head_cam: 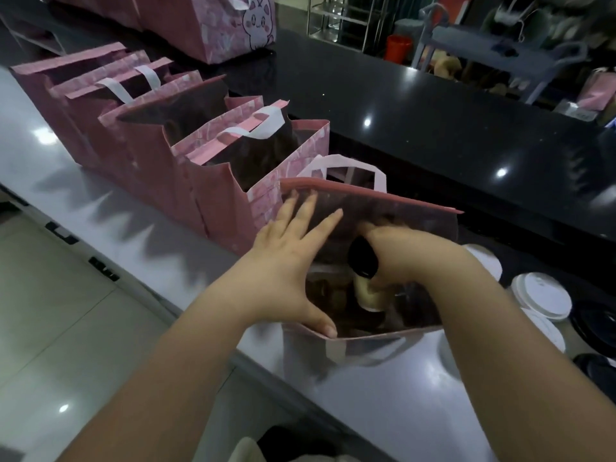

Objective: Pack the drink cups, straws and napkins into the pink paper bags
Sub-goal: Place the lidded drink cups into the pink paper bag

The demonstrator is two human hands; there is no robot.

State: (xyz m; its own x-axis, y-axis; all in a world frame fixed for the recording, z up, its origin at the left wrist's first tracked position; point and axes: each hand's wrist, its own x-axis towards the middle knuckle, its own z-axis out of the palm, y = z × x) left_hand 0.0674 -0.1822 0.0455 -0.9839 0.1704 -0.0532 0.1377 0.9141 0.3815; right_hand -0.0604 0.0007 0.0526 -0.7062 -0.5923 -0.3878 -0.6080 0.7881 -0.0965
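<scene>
A pink paper bag stands open on the grey counter right in front of me. My left hand spreads its left wall, fingers flat on the inside and thumb on the near rim. My right hand reaches into the bag from the right and grips a drink cup with a black lid and a beige body, tilted inside the bag. The cup's lower part is hidden in the bag. Straws and napkins are not visible.
A row of several open pink bags with white handles stands to the left along the counter. White cup lids sit at the right. A bag with a cat print stands at the back. Black countertop lies beyond.
</scene>
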